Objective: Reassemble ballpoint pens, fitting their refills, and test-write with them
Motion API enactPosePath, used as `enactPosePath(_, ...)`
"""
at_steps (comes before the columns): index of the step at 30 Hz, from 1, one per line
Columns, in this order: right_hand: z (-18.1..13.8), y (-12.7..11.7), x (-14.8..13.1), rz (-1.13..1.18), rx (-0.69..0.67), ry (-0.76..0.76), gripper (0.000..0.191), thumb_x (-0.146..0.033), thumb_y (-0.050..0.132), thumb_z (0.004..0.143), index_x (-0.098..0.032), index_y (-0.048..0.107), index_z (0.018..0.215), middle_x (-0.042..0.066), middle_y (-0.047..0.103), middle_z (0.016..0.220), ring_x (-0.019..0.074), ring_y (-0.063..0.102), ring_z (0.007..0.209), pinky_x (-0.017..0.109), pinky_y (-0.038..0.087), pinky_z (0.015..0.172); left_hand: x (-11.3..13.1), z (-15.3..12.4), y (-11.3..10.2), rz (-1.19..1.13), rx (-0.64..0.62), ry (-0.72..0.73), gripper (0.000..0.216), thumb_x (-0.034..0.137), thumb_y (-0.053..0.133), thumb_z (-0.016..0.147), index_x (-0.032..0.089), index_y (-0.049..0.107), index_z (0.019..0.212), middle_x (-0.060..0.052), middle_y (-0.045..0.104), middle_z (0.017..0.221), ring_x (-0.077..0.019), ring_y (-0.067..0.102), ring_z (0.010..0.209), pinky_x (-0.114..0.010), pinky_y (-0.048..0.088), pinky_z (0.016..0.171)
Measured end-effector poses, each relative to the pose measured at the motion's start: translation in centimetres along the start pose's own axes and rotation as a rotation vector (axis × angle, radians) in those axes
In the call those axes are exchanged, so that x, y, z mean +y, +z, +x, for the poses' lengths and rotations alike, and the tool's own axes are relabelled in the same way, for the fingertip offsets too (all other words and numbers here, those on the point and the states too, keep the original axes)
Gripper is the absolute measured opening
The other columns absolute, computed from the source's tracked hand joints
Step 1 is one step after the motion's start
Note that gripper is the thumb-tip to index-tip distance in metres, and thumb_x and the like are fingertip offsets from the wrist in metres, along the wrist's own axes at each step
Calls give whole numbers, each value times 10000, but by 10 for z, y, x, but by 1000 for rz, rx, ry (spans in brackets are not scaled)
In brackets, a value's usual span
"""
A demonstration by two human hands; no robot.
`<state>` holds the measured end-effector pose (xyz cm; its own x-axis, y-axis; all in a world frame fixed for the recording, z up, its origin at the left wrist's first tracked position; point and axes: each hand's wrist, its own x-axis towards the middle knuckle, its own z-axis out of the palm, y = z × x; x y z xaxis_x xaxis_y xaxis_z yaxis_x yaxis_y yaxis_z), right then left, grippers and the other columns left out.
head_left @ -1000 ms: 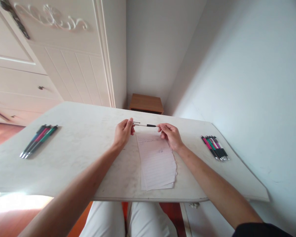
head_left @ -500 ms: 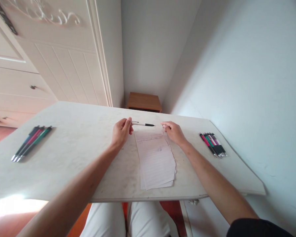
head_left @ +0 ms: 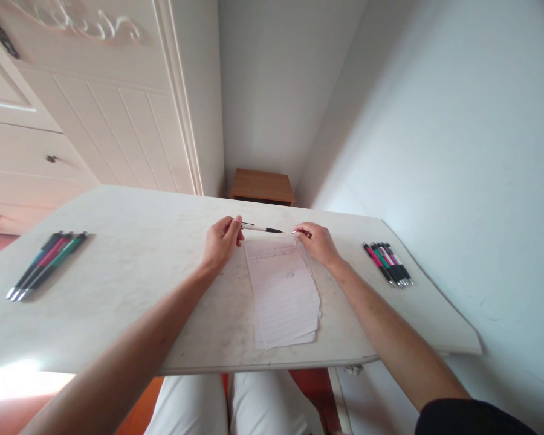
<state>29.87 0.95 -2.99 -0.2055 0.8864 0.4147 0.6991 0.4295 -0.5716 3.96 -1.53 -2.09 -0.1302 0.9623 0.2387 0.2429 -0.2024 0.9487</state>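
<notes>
My left hand point(head_left: 221, 240) is closed round the rear end of a white pen point(head_left: 259, 228) with a black grip, held level above the table. A thin point sticks out of the pen's front end, toward the right. My right hand point(head_left: 316, 240) pinches a small silver pen tip point(head_left: 294, 232) between thumb and fingers, just apart from the pen's point and roughly in line with it. Beneath both hands lie lined paper sheets point(head_left: 286, 302) with some handwriting near the top and torn right edges.
On the white table point(head_left: 154, 241), several pens point(head_left: 49, 266) lie side by side at the left. Another row of pens point(head_left: 388, 264) lies at the right, near the wall. A wooden cabinet point(head_left: 263, 184) stands beyond the far edge, with a white wardrobe point(head_left: 118, 121) at the left.
My right hand has come slightly closer to the pen's point, and the silver tip in its fingers shows more clearly. My left hand keeps its hold on the pen. The view has shifted a little.
</notes>
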Motion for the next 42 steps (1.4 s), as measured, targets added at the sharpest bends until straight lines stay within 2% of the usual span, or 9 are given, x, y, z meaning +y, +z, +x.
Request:
enactPosePath(8, 0, 2, 2, -20, -7, -34, 223, -157, 549, 829, -222, 748, 904, 56, 721, 923, 183, 635, 791, 321, 487, 780, 0, 0, 1, 17, -13, 16, 436, 499, 486, 893, 183, 528, 595, -13, 581, 543, -118, 509, 483, -229, 372, 490)
enactPosePath(18, 0, 3, 3, 8, 16, -20, 241, -208, 538, 834, -208, 739, 967, 64, 719, 928, 178, 628, 767, 328, 499, 769, 1, -1, 0, 11, -13, 18, 437, 492, 481, 893, 183, 518, 585, -10, 571, 529, -114, 493, 471, -228, 359, 480)
enactPosePath(22, 1, 3, 3, 77, 69, 35, 258, -238, 542, 829, -208, 722, 1012, 63, 721, 946, 181, 647, 784, 327, 507, 771, 1, -2, -1, 5, -11, 13, 439, 499, 481, 889, 183, 521, 587, -13, 578, 536, -116, 501, 476, -229, 369, 487)
enactPosePath(28, 1, 0, -6, 189, 147, 107, 251, -275, 534, 839, -193, 704, 1004, 44, 716, 819, 165, 644, 672, 313, 512, 718, 1, -2, -1, 3, -12, 5, 441, 510, 474, 886, 185, 520, 591, -11, 569, 522, -119, 498, 472, -231, 368, 487)
enactPosePath(34, -3, 1, -21, 316, 73, 72, 297, -418, 523, 899, -198, 688, 1014, 37, 690, 782, 159, 634, 657, 303, 508, 684, -1, -1, -2, -21, 0, -1, 432, 501, 485, 890, 183, 531, 601, -14, 586, 550, -113, 498, 473, -233, 368, 481)
enactPosePath(42, -8, 5, -35, 435, -72, 71, 378, -517, 602, 849, -213, 699, 1052, 62, 706, 960, 171, 650, 801, 300, 506, 751, 3, -4, -1, -79, -103, 58, 436, 507, 491, 899, 179, 543, 615, -19, 585, 572, -114, 510, 498, -234, 397, 506)
